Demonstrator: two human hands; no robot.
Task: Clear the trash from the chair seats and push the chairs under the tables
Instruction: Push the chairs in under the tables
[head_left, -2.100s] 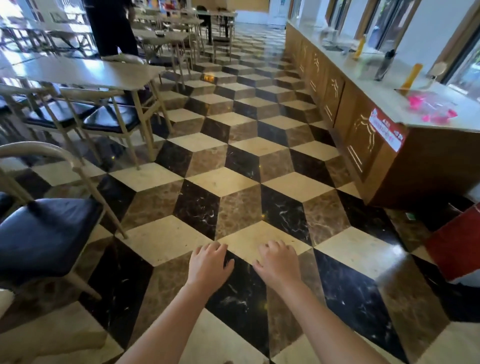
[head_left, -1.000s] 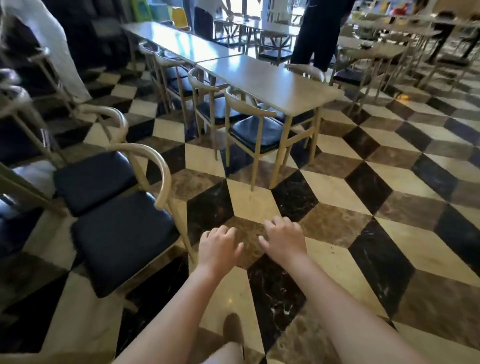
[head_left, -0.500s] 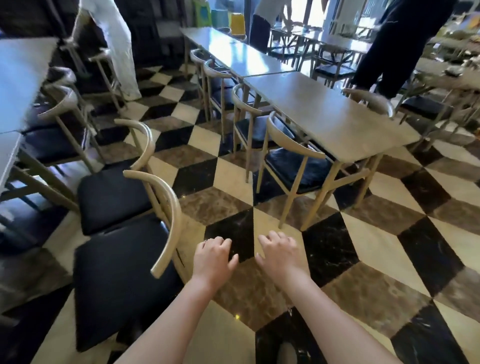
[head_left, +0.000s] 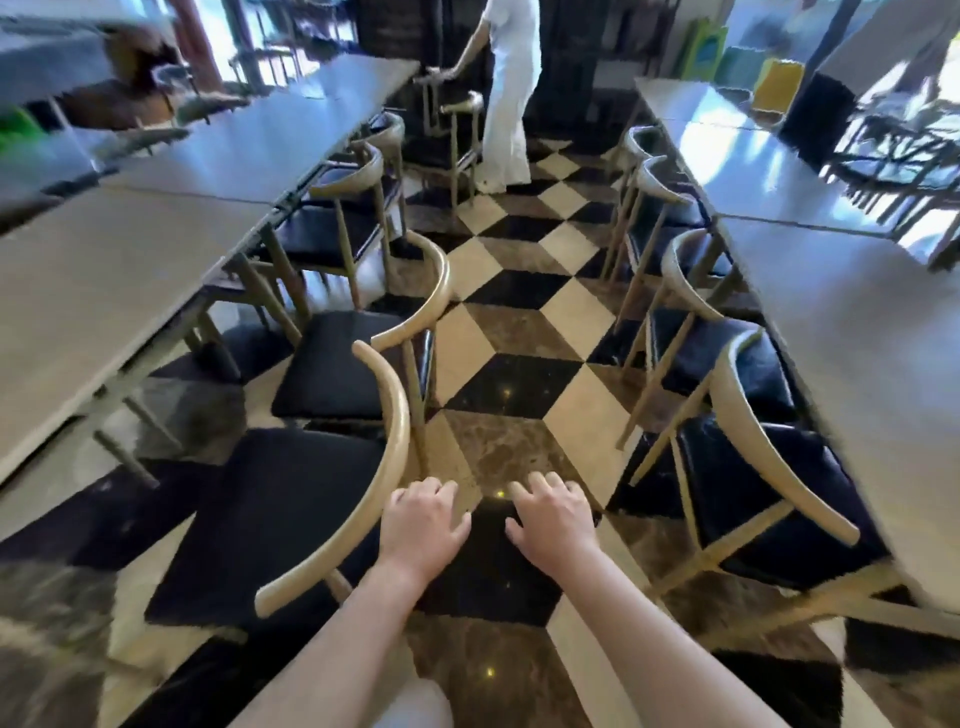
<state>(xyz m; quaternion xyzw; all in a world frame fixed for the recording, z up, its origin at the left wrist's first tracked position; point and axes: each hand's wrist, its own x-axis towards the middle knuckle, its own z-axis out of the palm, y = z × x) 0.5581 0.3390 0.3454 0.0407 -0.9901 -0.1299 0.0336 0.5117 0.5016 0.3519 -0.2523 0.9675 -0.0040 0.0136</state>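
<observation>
Glossy cube-patterned marble floor (head_left: 519, 384)

A person in white clothes (head_left: 506, 88) stands on the checkered floor (head_left: 511, 384); far right of that person, yellow and green boards (head_left: 748, 62) lean, blurred.

- Left hand (head_left: 423, 530): bare, with no glove, ring or watch showing.
- Right hand (head_left: 556, 522): bare too, nothing worn on fingers or wrist.
- Both forearms are uncovered; no sleeve reaches into view.
- Pale, blurred clothing shows at the bottom edge.
</observation>
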